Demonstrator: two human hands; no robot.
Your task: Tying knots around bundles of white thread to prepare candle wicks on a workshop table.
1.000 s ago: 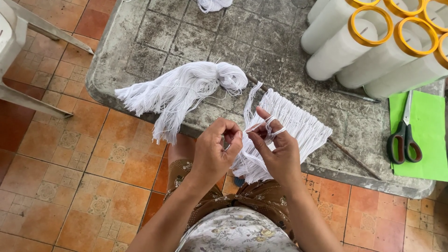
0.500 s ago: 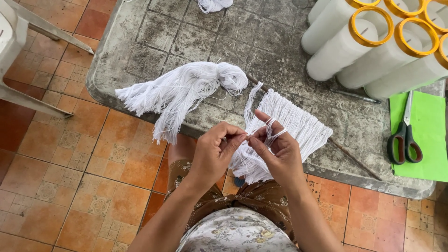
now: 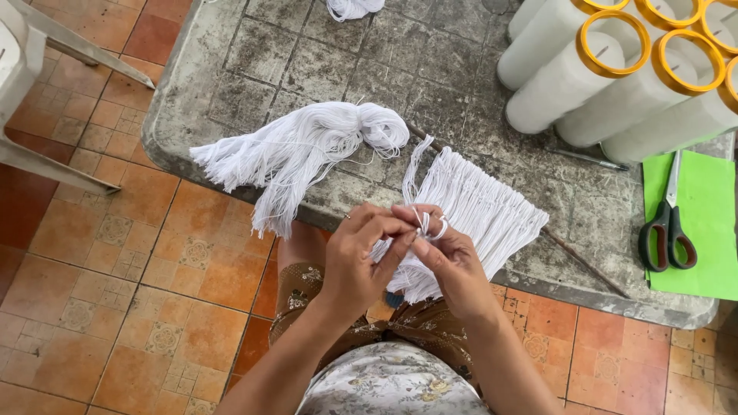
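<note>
My left hand (image 3: 361, 257) and my right hand (image 3: 450, 257) meet at the near edge of a worn grey table (image 3: 307, 54). Both pinch thin white strands (image 3: 424, 223) between the fingertips, and a strand loops around a right-hand finger. The strands belong to a fringe of white cords (image 3: 480, 211) knotted along a thin dark stick (image 3: 580, 261) that lies slanted on the table. The fringe hangs over the table edge toward my lap. A loose bundle of white yarn (image 3: 304, 150) lies on the table just left of my hands.
Several white yarn cones with orange rims (image 3: 607, 77) lie at the back right. Scissors (image 3: 667, 230) rest on a green sheet (image 3: 707, 230) at the right edge. A white chair leg (image 3: 54, 42) stands at the left over an orange tiled floor (image 3: 100, 307).
My hands have drawn closer together, fingertips now touching over the strands. The fringe and the yarn bundle have stayed in place.
</note>
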